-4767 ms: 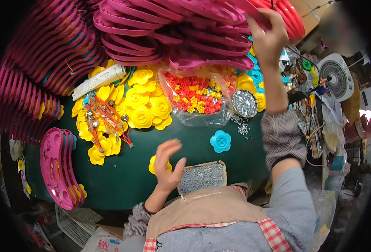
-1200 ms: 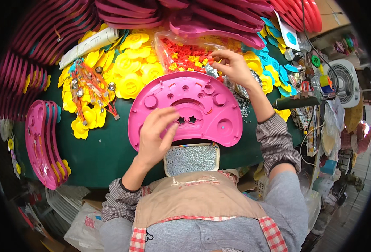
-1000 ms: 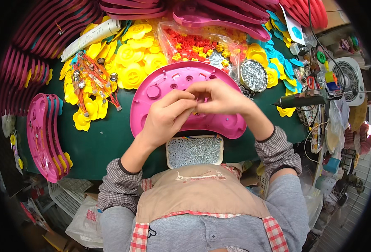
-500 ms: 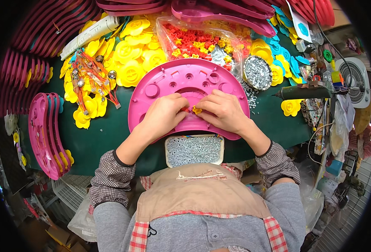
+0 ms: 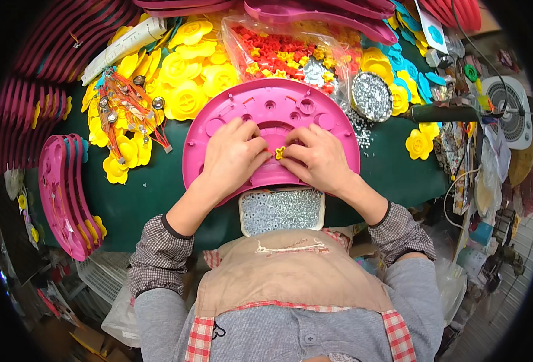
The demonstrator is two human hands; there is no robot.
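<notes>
A curved pink plastic shell point(image 5: 275, 176) lies before me on the green table, its pegs and round hollows facing up. Over its middle, my right hand point(image 5: 319, 154) pinches a small yellow star piece point(image 5: 280, 152) at its fingertips. My left hand point(image 5: 233, 152) is closed just to the left of the star. A bit of a small red piece point(image 5: 270, 153) shows at its fingertips; the fingers cover the rest. The star and the red piece are close together, and I cannot tell whether they touch.
A tray point(image 5: 323, 209) of small metal parts sits at the near table edge. Beyond the shell are a clear bag point(image 5: 232, 41) of red and yellow stars, yellow flower pieces point(image 5: 185, 102), wire bundles point(image 5: 135, 111) and a screw tin point(image 5: 354, 96). A dark power driver point(image 5: 444, 113) hangs right.
The yellow star has turned and now shows more of its face between my hands. My fingers have shifted slightly over the shell. The whole view has moved a little.
</notes>
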